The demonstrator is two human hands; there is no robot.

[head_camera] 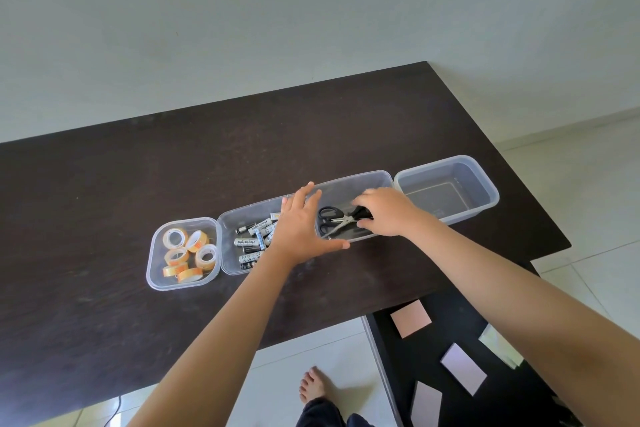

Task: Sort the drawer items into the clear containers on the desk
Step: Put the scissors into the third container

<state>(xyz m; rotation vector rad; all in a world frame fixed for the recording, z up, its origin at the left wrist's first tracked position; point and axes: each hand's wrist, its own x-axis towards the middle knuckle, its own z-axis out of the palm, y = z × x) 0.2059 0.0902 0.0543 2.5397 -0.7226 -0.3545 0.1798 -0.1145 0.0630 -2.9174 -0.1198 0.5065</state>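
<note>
Four clear containers stand in a row on the dark desk (104, 201). The leftmost one (152, 274) holds several tape rolls (187, 250). Beside it, a container (228, 218) holds several batteries (251, 236). The third container (363, 178) holds black-handled scissors (330, 218). My left hand (299, 222) rests with spread fingers against that container's left end. Inside it, my right hand (384, 211) has its fingers curled round the black handles of a second pair of scissors. The rightmost container (485, 184) is bare inside.
An open dark drawer (388, 333) at lower right holds pink and lilac sticky note pads (410, 317) and a pale green pad (498, 345). My bare foot (311, 386) stands on the white tiled floor below the desk edge. A pale wall rises behind the desk.
</note>
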